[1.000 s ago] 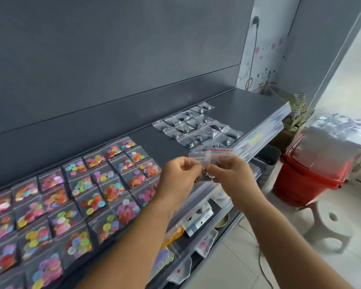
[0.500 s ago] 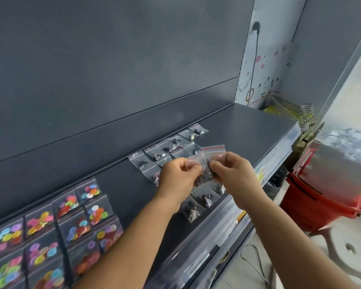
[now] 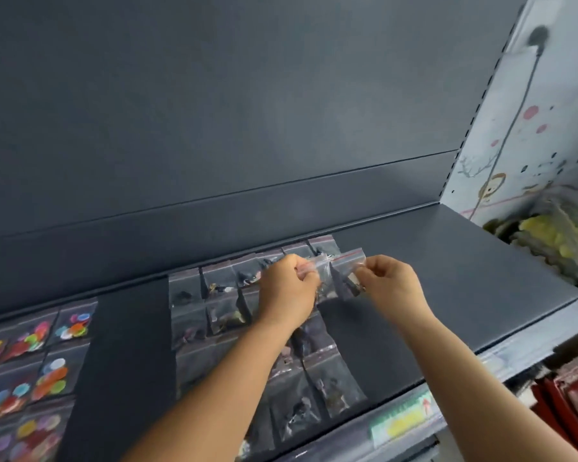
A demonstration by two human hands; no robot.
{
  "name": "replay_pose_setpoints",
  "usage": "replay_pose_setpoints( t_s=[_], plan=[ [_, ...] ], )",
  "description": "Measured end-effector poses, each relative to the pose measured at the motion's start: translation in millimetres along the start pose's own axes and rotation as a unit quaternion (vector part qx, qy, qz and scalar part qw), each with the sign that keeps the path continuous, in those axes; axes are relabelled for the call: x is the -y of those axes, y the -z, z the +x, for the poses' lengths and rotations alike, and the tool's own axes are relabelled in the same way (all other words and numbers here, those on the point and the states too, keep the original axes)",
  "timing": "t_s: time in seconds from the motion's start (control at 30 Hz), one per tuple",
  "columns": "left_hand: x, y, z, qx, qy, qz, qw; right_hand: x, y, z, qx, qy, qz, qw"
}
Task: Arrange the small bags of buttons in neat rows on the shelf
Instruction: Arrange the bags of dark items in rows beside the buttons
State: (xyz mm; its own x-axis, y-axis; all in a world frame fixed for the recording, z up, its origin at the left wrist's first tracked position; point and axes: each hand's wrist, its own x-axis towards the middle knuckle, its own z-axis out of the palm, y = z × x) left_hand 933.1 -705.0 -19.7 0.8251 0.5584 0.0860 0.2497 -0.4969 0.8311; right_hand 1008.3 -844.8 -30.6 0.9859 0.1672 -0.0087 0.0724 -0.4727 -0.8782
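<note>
My left hand [image 3: 289,290] and my right hand [image 3: 392,286] together hold small clear zip bags [image 3: 342,271] with red seal strips and dark buttons inside, just above the dark grey shelf [image 3: 464,271]. Each hand pinches a bag at its top edge. Below and left of the hands, several clear bags of dark buttons [image 3: 221,295] lie in rows on the shelf; my left forearm covers some of them. Bags of bright coloured buttons [image 3: 50,371] lie in rows at the far left.
A bare strip of shelf separates the two groups of bags, and the shelf right of my hands is bare to its end. A pale patterned wall panel [image 3: 531,135] and yellow-green packaged goods [image 3: 554,241] stand at the right. Red items [image 3: 571,405] sit below the shelf edge.
The view has swung right and nearer the shelf. Both hands have carried the bags farther back over the shelf, to the right end of the dark-button rows, and moved slightly apart.
</note>
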Motion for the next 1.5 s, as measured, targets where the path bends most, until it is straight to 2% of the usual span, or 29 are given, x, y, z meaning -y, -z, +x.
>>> replay_pose_setpoints(
  t_s=[0.3,0.4,0.5,0.63,0.7,0.87,1.13,1.5],
  plan=[
    [-6,-39,18,-0.02,0.044,0.15,0.988,-18,-6,43,0.068,0.026,-0.081,0.994],
    [-6,-42,16,-0.048,0.018,0.207,0.977,-20,-8,46,0.073,0.058,-0.126,0.988],
    [-5,-40,12,-0.079,-0.042,0.236,0.968,-22,-3,44,0.076,0.115,-0.166,0.976],
    [-4,-41,2,0.016,-0.153,0.26,0.953,-26,6,38,0.121,0.26,-0.209,0.935],
    [-3,-45,-3,0.051,-0.165,0.292,0.941,-27,7,35,0.148,0.288,-0.227,0.919],
    [0,-47,-12,0.068,-0.135,0.346,0.926,-34,7,35,0.146,0.289,-0.275,0.905],
    [0,-50,-11,0.047,-0.125,0.333,0.933,-29,2,30,0.143,0.308,-0.283,0.897],
    [-4,-42,-15,0.044,-0.126,0.33,0.934,-12,5,19,0.136,0.285,-0.295,0.902]
  ],
)
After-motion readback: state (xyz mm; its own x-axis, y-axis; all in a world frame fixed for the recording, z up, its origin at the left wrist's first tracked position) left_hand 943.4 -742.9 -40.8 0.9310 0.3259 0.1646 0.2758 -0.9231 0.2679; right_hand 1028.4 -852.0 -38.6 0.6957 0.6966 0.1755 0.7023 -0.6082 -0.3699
